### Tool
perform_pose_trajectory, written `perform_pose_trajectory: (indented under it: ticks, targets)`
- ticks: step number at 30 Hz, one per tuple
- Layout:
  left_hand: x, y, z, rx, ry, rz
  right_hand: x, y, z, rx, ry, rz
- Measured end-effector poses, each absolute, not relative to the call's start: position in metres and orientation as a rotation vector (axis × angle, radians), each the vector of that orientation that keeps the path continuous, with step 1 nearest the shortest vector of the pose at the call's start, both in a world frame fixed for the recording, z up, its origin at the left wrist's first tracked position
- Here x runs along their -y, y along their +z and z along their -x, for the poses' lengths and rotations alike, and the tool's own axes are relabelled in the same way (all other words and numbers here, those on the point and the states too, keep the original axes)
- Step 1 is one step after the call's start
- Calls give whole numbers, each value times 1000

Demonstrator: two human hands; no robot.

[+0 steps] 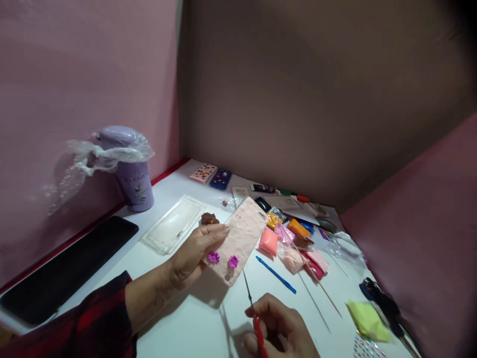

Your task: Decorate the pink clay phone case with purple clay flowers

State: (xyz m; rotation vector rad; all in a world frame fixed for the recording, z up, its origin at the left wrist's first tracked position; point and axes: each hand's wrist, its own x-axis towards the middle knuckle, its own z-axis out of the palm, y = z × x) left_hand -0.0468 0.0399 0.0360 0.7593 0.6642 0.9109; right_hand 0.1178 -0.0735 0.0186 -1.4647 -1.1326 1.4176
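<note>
My left hand (197,251) grips a phone case (242,233) by its left edge and holds it tilted above the table. The case is coated in bumpy pale pink clay, and two purple flowers (233,261) sit near its lower end. In my right hand (285,328) is a red-handled tool (258,330) with a thin, dark, pointed metal end. Its tip points up towards the case's bottom corner, just below the flowers; I cannot tell if it touches. Behind my left hand lies a lump of brown clay (209,219).
Right of the case lie a blue pen (276,275), several clay packets (269,241), a wooden stick (316,278) and a yellow packet (368,320). To the left are a clear plastic tray (173,226), a purple tumbler (134,181) and a black slab (70,268). Two decorated cases (220,179) lie behind.
</note>
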Motion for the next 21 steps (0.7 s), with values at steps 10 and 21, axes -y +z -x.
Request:
perform_pose_trajectory:
  ticks: [10, 21]
  targets:
    - [-36, 36, 45, -656, 894, -778, 72, 16, -113, 1238, 1339, 1533]
    - [-35, 40, 45, -624, 904, -785, 72, 14, -113, 1228, 1358, 1562]
